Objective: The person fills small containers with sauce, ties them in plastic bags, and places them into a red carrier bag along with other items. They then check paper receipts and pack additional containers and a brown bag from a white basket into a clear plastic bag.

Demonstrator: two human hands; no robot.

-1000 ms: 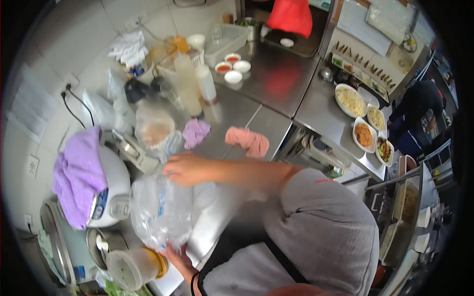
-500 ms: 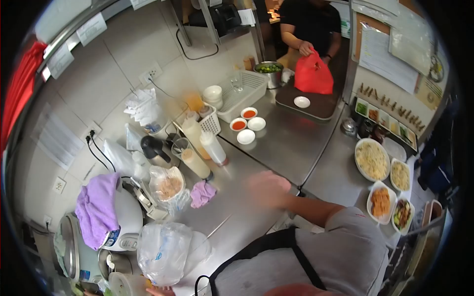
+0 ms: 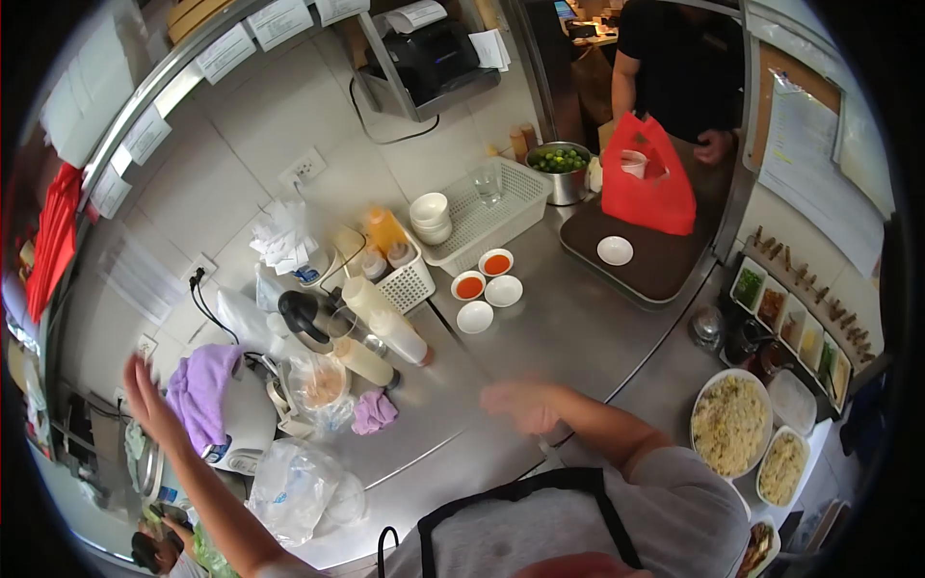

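My left hand [image 3: 154,405] is raised at the left, in front of the rice cooker with a purple towel [image 3: 204,390], fingers stretched and nothing in it. Over the steel counter [image 3: 414,424] is my right hand [image 3: 522,405], smeared by motion, so its fingers cannot be made out. A crumpled pink-purple cloth [image 3: 374,412] lies between the hands, near squeeze bottles [image 3: 397,337]. Further back stand two small bowls of red sauce [image 3: 469,286] and two white dishes [image 3: 475,317].
Across the counter a person in black [image 3: 674,67] stands behind a red bag [image 3: 646,188] on a brown tray [image 3: 626,260]. Bowls of rice [image 3: 730,422] and a condiment rack [image 3: 790,318] are at the right; a plastic bag [image 3: 294,486] lies front left.
The view has shifted. My left hand has risen from the lower edge to the left side. The other person's hand has let go of the red bag's top, and a cup now shows in its opening.
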